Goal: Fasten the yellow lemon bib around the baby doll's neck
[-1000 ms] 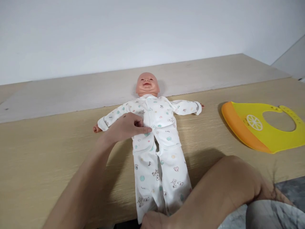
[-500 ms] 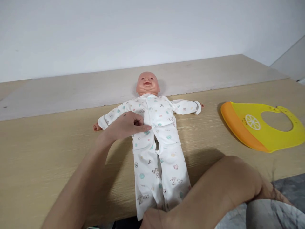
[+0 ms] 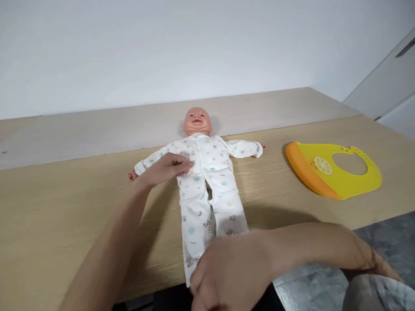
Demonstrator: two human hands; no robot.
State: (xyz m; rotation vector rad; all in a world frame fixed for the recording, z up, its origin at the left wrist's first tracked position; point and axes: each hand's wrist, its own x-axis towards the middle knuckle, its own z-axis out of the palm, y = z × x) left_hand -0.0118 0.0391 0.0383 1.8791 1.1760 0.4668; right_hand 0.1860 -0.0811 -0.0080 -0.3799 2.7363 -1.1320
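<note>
A baby doll (image 3: 197, 123) lies face up with its arms spread, its head away from me. It wears a white printed button-front top (image 3: 212, 162) and matching trousers (image 3: 227, 211). My left hand (image 3: 170, 167) rests against the left side of the top, fingers curled in and thumb drawn close to them. No bunched cloth shows in its grasp. Over the lower trouser legs is my right hand (image 3: 231, 272), blurred, with its fingers bent downward. It hides the leg ends, and whether it grips anything cannot be seen.
To the right, a yellow bib (image 3: 353, 183) with an orange pocket and a citrus print lies on the wooden table (image 3: 81, 207). A grey strip (image 3: 259, 110) runs along the table's back by the white wall (image 3: 194, 47). Grey floor shows at lower right.
My left hand has slid slightly left on the top and its thumb has drawn in. My right hand has risen from the trouser ends over the lower legs. The view has shifted.
</note>
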